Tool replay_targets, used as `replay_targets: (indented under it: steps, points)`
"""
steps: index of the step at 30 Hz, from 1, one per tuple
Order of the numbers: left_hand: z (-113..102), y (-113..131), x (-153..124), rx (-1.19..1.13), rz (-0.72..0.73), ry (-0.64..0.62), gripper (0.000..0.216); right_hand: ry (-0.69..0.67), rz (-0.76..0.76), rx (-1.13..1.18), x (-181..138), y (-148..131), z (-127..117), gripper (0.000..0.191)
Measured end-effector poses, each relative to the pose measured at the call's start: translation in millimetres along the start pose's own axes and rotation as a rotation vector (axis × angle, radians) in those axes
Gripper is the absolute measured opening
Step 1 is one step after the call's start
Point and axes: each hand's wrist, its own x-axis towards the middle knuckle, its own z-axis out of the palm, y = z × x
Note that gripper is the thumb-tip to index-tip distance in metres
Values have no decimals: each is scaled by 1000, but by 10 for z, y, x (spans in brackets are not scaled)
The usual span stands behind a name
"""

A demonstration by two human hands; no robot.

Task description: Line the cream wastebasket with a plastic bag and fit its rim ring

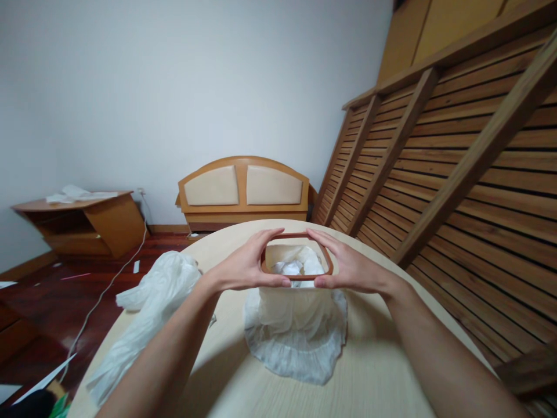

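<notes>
My left hand [248, 261] and my right hand [348, 264] hold a brown ring [302, 278], rectangular with rounded corners, by its two ends. Fingers curl over its far edge and thumbs press on the near edge. Below the ring stands a cream-coloured bin [278, 255]; whether the two touch, I cannot tell. White crumpled material [304, 258] shows inside the bin, through the ring. A thin white plastic bag [300, 348] with a ruffled edge hangs around the bin's outside and spreads over the table [357, 371].
Crumpled white plastic [161, 290] lies at the table's left edge. Slatted wooden panels [435, 174] lean close on the right. Beyond are a headboard [243, 186], a low wooden desk [108, 220] with white sheets on it, and a cable [104, 293] on the dark floor.
</notes>
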Motion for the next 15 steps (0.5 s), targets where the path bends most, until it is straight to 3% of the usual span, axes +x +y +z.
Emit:
replay_targets:
  steps: [6, 9, 15]
  points:
    - [60, 37, 27, 63, 141, 26, 100, -72, -19, -116, -50, -82, -44, 127]
    - [79, 42, 28, 86, 191, 36, 101, -23, -64, -195, -52, -130, -39, 124]
    - [124, 18, 10, 92, 119, 36, 111, 122, -83, -298, -52, -33, -108, 110]
